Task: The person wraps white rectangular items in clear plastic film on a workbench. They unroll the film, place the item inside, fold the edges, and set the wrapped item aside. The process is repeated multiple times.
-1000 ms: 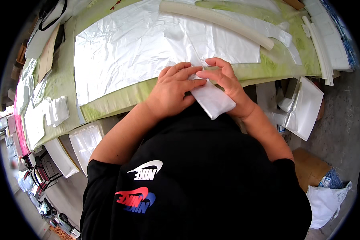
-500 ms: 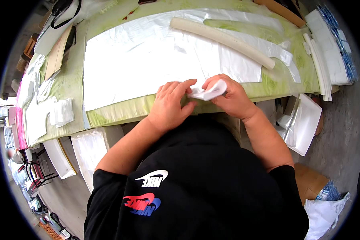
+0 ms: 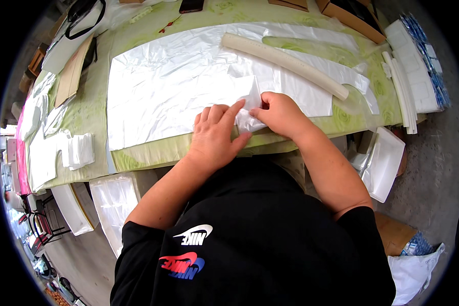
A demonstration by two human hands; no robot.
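Note:
Thin white plastic sheets (image 3: 158, 97) lie wrinkled over the near middle of the table. At their front edge, a small piece of crumpled white plastic film (image 3: 247, 122) stands partly raised between my two hands. My right hand (image 3: 282, 115) pinches this film between thumb and fingers. My left hand (image 3: 211, 130) rests palm down beside it, thumb spread away from the index finger, whose tip touches the film. The curled fingers of the right hand hide part of the piece.
A long cream tube (image 3: 285, 66) lies across the sheets. Folded white pieces (image 3: 79, 150) are stacked at the left, near a cardboard piece (image 3: 74, 74). White rolls (image 3: 400, 94) lie at the right edge. A white foam box (image 3: 385, 163) stands below the table.
My right hand has moved slightly left and down. The folded white film it held up is now lower and crumpled between both hands. My left hand stays nearly in place.

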